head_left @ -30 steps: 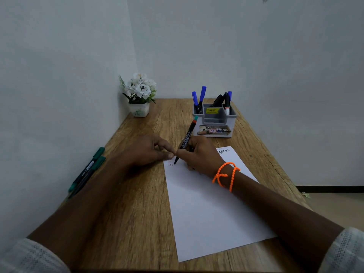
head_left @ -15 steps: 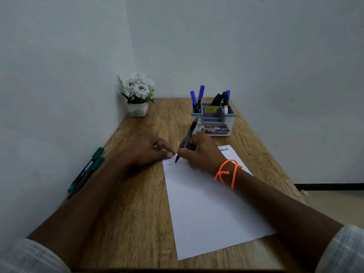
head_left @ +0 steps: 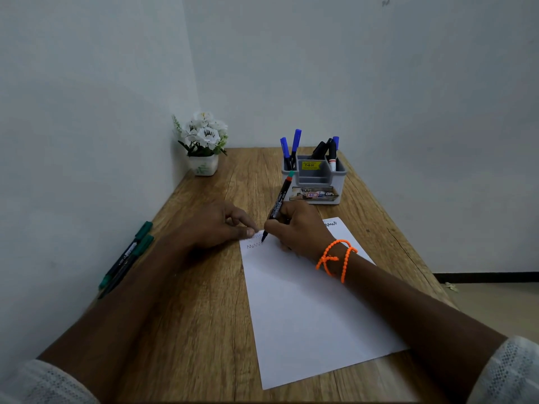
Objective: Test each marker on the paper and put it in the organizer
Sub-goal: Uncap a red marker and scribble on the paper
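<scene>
The right hand [head_left: 297,228] pinches a marker [head_left: 277,207] like a pen, tip down on the paper [head_left: 306,310] near its far-left corner, at the end of a small zigzag [head_left: 254,245]. The left hand [head_left: 215,225] rests at that corner, fingers curled loosely, one fingertip pressing the sheet's edge; whether it hides the cap I can't tell (none shows anywhere).

To do this stroke well, IMO: keep light pressure, short strokes, enough line to judge the ink w/o soaking through. The left hand should keep pinning the corner so the sheet doesn't skate on the table [head_left: 204,316]. Then cap it before it goes in the organizer [head_left: 316,182], which stands just beyond the paper's far edge, w/ blue and black markers already upright in its side slots; the middle slot looks free, though I can't see to its bottom. Another scribble [head_left: 330,224] sits at the sheet's far-right corner, so testing is partway along. Two green markers [head_left: 128,256] lie along the table's left edge, by the wall, prob. next in line.

The table is wood-grain, narrow, pushed into a corner of pale walls. A small pot of white flowers [head_left: 204,144] stands at the far left. Floor shows at right, w/ a dark skirting strip. Lighting is dim, a bit bluish.
</scene>
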